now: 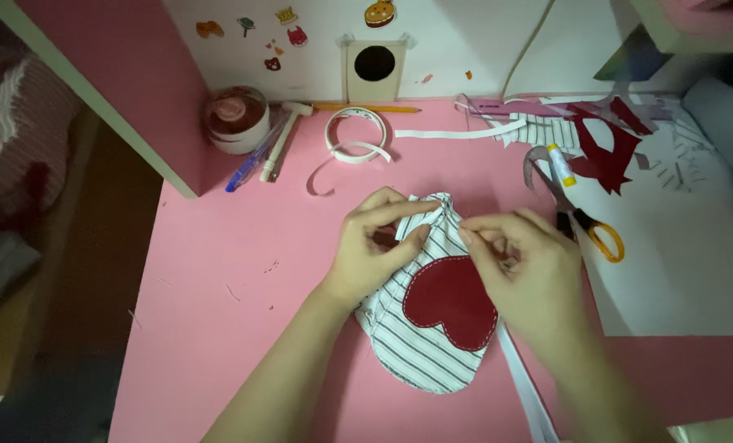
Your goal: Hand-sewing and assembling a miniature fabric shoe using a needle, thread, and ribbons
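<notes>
Where both hands pinch, striped pouch top hidden, right hand blurred.

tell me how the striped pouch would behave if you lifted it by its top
Probably floppy: the striped pouch is thin cloth, gathered into folds where the left hand and right hand pinch its top. Likely light, as it lies flat on the pink table. The red heart patch may keep the middle a little stiffer.

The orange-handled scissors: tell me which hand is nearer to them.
Right. The right hand pinches the striped pouch just left of the scissors; the left hand lies farther left, across the pouch.
</notes>
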